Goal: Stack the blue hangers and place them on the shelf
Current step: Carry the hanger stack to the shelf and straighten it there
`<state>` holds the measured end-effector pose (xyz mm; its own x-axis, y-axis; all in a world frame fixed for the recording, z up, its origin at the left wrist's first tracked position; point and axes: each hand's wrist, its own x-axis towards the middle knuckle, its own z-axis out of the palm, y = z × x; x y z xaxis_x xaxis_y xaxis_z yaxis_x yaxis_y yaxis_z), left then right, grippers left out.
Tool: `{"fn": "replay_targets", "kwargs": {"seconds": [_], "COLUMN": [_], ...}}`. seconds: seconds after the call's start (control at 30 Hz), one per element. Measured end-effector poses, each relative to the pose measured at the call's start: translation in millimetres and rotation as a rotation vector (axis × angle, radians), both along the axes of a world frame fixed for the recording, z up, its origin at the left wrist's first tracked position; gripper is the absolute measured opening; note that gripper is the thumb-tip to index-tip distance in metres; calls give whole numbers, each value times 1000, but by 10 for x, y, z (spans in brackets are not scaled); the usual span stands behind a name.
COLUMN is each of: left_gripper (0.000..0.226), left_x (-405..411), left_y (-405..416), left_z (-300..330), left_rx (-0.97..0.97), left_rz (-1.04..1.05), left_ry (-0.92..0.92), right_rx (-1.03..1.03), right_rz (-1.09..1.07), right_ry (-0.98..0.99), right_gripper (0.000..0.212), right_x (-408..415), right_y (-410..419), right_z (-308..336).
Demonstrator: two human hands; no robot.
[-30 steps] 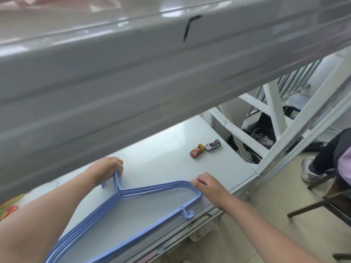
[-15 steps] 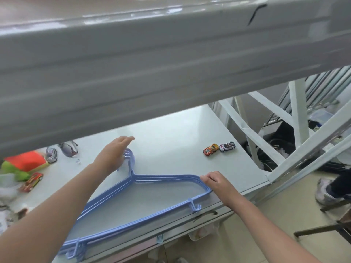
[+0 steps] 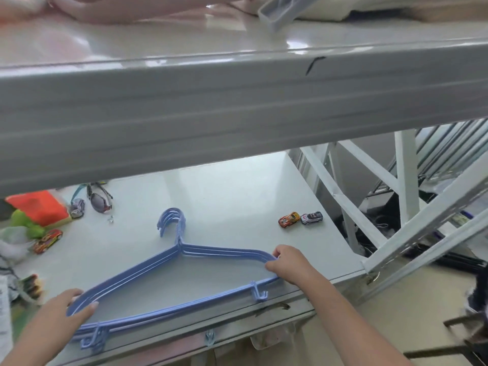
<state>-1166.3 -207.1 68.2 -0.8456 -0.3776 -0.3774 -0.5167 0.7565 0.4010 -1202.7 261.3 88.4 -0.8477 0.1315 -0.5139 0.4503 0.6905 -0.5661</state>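
Overhead, upper shelf beam (image 3: pixel 237 112) looms; toy cars (image 3: pixel 301 218) beside hangers (image 3: pixel 169 262).

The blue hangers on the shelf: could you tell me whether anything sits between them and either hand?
Nothing visible does. The left hand rests on one end of the blue hangers and the right hand grips the other, on the shelf.

Single head view, close, angled down under upper shelf (image 3: pixel 237 107) edge.

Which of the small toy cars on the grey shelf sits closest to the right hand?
The orange toy car, left one of the pair beside the white-and-black toy car, just beyond the right hand. The red toy car lies far left.
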Motion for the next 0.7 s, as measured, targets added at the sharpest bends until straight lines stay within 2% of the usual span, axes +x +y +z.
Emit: {"fn": "replay_targets", "kwargs": {"seconds": [0.07,0.17,0.23,0.27,0.4,0.53,0.7], "left_gripper": [29,28,42,50,25,41,13], "left_x": [16,-31,-27,-15,2,-109,-100], "left_y": [-109,-499,-662,-654,-216,-197,105], "left_z": [-194,-777,-962,-937,-375,-370,-13], "left_rx": [-6,4,38,32,-43,-111,-258], "left_rz": [115,245,248,238,231,241,159], "left_ry": [-2,-125,-135,-127,-42,-63,-166], "right_rx": [104,225,257,268,302,340,457], "right_rz": [62,116,135,150,227,274,337], "right_ry": [-6,3,-2,-13,-54,-102,-77], "right_gripper": [12,5,19,22,8,9,4], "right_x": [-22,-35,-43,-54,-95,-135,-195], "right_y": [-65,-113,-128,-137,-185,-202,-156], "right_z": [35,68,92,99,124,114,83]}}
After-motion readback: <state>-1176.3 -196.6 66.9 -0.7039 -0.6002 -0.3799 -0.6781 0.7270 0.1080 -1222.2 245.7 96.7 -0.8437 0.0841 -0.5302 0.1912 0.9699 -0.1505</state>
